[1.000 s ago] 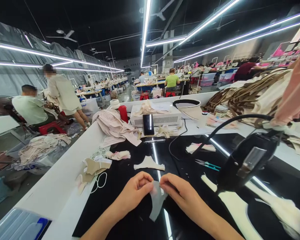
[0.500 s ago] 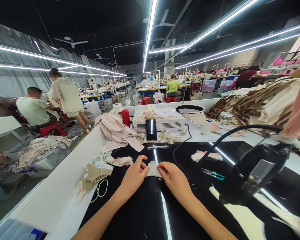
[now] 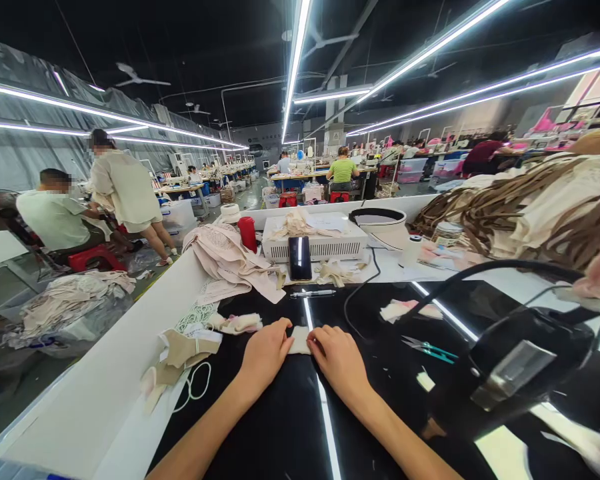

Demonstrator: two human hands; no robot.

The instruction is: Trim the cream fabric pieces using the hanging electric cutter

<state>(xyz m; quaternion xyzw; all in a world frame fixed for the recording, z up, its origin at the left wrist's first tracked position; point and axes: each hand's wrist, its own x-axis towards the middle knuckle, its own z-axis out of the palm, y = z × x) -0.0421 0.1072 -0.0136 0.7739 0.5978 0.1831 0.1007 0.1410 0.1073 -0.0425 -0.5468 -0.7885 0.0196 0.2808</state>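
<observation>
A small folded piece of white fabric (image 3: pixel 299 341) lies flat on the glossy black tabletop (image 3: pixel 250 427), straight in front of me. My left hand (image 3: pixel 264 355) has its thumb and fingers closed together at the fabric's left edge. At the opposite edge, my right hand (image 3: pixel 341 363) pinches the fabric between thumb and curled fingers. Both wrists rest low, close to the black surface. Just past the fabric lies a pen (image 3: pixel 313 293), and a phone (image 3: pixel 300 258) leans upright behind it.
Teal-handled thread snips (image 3: pixel 430 349) lie to the right, near a bulky black device (image 3: pixel 513 373) with a thick cable. Beige fabric scraps (image 3: pixel 187 350) and pale cord sit on the left. A white box (image 3: pixel 317 248) stands behind; co-workers sit and stand farther off.
The view has shifted slightly. Both hands stay at the fabric, with the left fingers lying lower and flatter. At the right, the black device appears farther right.
</observation>
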